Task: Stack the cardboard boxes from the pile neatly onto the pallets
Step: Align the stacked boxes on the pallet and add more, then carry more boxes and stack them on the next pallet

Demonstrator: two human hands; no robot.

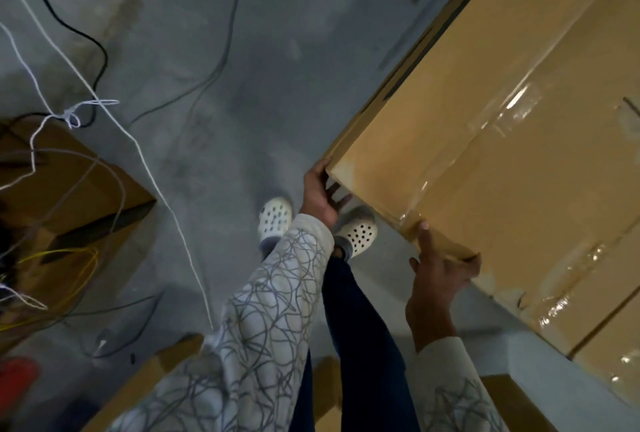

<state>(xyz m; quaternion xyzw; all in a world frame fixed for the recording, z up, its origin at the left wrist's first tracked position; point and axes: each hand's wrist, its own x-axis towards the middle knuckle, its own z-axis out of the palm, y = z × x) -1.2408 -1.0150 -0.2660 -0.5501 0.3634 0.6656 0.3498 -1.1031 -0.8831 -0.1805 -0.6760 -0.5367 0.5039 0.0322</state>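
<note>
A large cardboard box (502, 141) sealed with clear tape fills the right side of the view, raised above the grey floor. My left hand (320, 194) grips its near left corner, fingers curled under the edge. My right hand (438, 270) holds the near edge further right, thumb on top and fingers wrapped under the rim. More taped box surfaces continue toward the lower right. No pallet is visible.
My feet in white perforated clogs (275, 218) stand on the concrete floor (242, 68) just below the box. Loose white, black and yellow cables (149, 161) trail across the left. Another brown box (69, 196) sits at left, and box edges (166, 369) lie near the bottom.
</note>
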